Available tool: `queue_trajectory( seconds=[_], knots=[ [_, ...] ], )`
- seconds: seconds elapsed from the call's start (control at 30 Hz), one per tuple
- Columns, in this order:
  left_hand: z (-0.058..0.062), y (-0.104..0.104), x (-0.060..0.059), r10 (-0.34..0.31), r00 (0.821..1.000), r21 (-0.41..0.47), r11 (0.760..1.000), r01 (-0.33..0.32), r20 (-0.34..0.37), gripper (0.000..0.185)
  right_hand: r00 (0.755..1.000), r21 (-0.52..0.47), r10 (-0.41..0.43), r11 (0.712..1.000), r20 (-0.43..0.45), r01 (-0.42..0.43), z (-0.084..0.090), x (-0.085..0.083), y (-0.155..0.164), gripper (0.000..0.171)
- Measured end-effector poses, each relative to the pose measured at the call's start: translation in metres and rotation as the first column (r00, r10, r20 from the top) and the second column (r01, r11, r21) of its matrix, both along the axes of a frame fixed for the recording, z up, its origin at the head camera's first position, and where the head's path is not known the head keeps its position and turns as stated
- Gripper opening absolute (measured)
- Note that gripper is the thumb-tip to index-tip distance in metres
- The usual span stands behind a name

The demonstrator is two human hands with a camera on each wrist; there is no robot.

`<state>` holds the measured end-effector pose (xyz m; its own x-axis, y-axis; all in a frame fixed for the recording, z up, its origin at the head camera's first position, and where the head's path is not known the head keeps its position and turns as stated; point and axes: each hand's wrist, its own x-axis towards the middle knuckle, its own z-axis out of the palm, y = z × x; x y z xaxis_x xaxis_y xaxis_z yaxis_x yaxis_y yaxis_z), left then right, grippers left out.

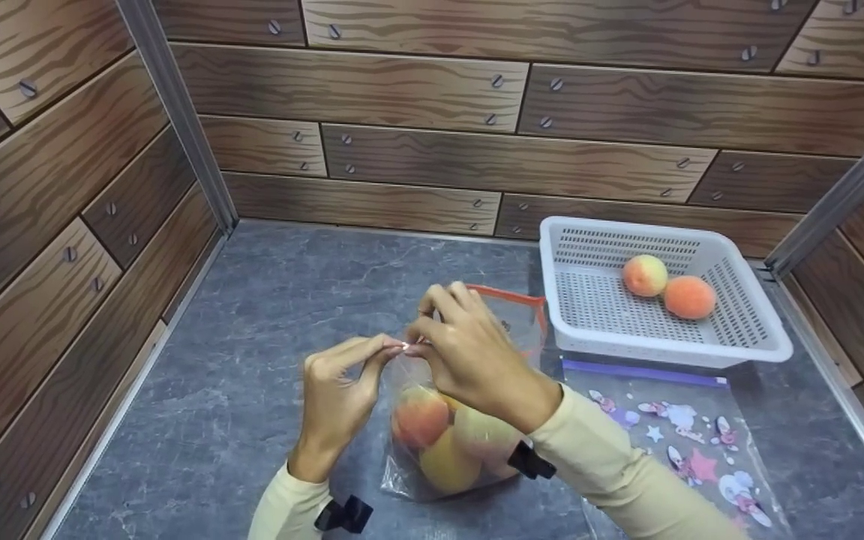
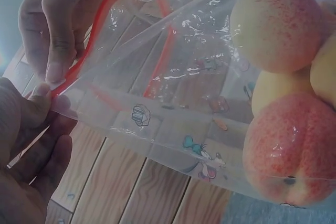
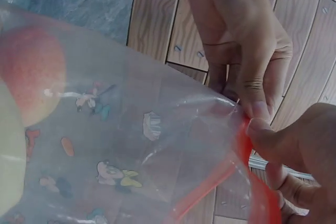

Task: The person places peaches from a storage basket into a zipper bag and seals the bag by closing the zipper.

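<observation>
A clear zip bag [image 1: 409, 484] with a red zip edge [image 2: 96, 30] and cartoon prints stands in front of me, its mouth partly spread. Inside lie several fruits: a red peach [image 1: 418, 420], a yellow fruit [image 1: 450, 463] and a pale one [image 1: 483, 433]. My left hand [image 1: 343, 390] pinches the left corner of the zip edge between thumb and forefinger. Close beside it, my right hand [image 1: 471, 356] pinches the same edge, and the fingertips of both hands meet there. A small white bit [image 1: 405, 346] shows between them.
At the back right stands a white slotted basket [image 1: 672, 346] with two peaches [image 1: 690, 298] in it. In front of it a flat printed bag with a purple zip [image 1: 646, 373] lies partly under my right forearm. Wood-patterned walls [image 1: 372, 90] surround the grey table [image 1: 214, 360].
</observation>
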<state>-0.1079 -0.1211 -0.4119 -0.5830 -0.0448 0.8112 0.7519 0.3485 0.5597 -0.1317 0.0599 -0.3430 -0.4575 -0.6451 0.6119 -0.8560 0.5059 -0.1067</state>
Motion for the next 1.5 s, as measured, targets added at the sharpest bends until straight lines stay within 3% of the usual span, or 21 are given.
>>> queue_trajectory(
  seconds=[0.23, 0.53, 0.83, 1.17, 1.5],
  knots=[
    [0.000, 0.006, 0.000, 0.010, 0.999, 0.004, 1.000, -0.010, -0.037, 0.016, 0.994, 0.046, -0.073, 0.996, -0.084, 0.077, -0.004, 0.004, 0.002, 0.007],
    [-0.001, 0.008, 0.000, 0.034, 0.999, -0.008, 0.999, -0.035, -0.035, 0.013, 0.992, -0.012, -0.090, 0.996, -0.083, 0.089, -0.007, 0.003, 0.007, 0.008],
    [0.000, 0.005, 0.000, 0.039, 0.996, 0.012, 0.999, -0.038, -0.077, 0.015, 0.992, -0.009, -0.107, 0.994, -0.062, 0.107, -0.009, 0.001, 0.015, 0.008],
    [0.000, 0.004, -0.001, 0.036, 0.999, 0.023, 0.999, -0.036, -0.020, 0.010, 0.993, -0.012, -0.115, 0.993, -0.031, 0.115, -0.010, 0.000, 0.021, 0.009],
    [0.000, 0.003, 0.000, 0.050, 0.999, 0.036, 0.998, -0.050, -0.006, 0.011, 0.991, -0.031, -0.126, 0.992, -0.042, 0.125, -0.013, -0.003, 0.029, 0.013]
  ],
)
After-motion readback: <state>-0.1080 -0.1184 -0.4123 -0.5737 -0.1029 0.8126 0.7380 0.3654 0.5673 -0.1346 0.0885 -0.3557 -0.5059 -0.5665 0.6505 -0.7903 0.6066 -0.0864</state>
